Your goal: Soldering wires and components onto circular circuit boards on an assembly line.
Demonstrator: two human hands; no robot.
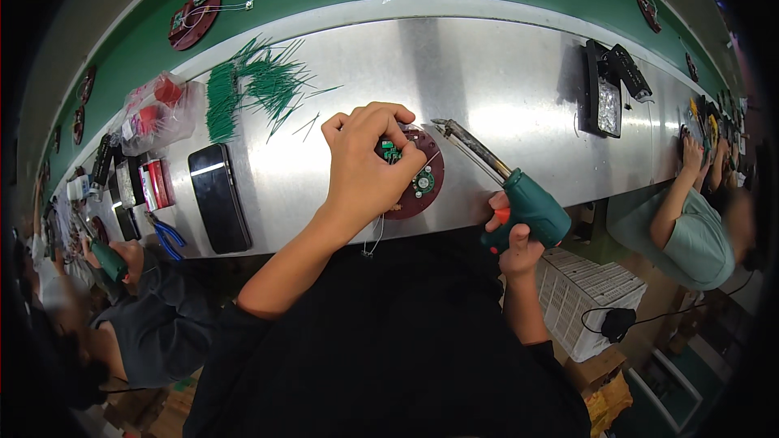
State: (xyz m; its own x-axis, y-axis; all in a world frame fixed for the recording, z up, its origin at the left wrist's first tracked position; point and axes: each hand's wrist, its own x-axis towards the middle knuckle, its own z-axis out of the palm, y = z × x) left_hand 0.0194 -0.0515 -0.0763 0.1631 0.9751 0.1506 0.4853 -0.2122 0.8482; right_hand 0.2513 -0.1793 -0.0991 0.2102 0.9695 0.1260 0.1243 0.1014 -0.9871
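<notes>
My left hand point(369, 158) curls over a round dark red disc point(432, 181) that carries small green circuit boards point(423, 182) and thin wires. Its thumb and forefinger bend toward the far part of the disc, and whatever they pinch is too small to make out. In my right hand point(519, 251) is a green soldering gun point(535, 209) with a red trigger, its fingers wrapped around the handle. The gun's metal tip point(441, 122) points left, just beyond the disc's upper right edge and close to my left fingertips. Thin white wires point(369, 251) hang off the table's near edge below the disc.
Cut green wires point(272, 85) lie at the far left, beside a plastic bag point(162, 113) with red pieces. A black phone point(220, 199) and blue-handled pliers point(167, 235) lie nearer. A black-framed lamp panel point(602, 89) stands right. Co-workers sit at both sides; a white crate point(580, 300) stands below.
</notes>
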